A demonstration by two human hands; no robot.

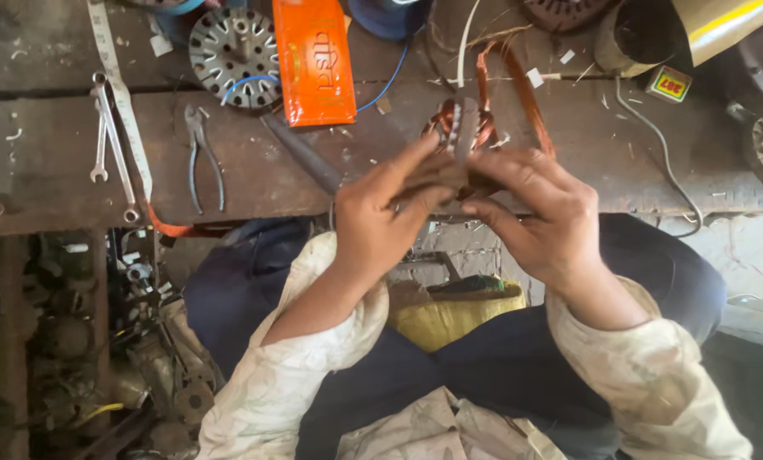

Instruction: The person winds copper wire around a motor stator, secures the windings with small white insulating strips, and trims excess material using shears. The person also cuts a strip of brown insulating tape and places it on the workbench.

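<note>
Orange packet (315, 60); copper-coloured winding (464, 128); blue-handled pliers (203, 158); blue wire (390, 81); silvery spanners (111, 145); pale mottled sleeves (288, 375); yellow cloth (450, 319).

Worn wooden workbench (49, 179), blue-handled pliers (203, 158), two spanners (109, 145), orange packet (315, 60), round slotted metal disc (232, 55), measuring tape (122, 94), yellow cloth (450, 315) below.

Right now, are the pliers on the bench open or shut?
Open: the pliers lie flat on the wooden bench, blue handles spread apart, away from both hands.
</note>
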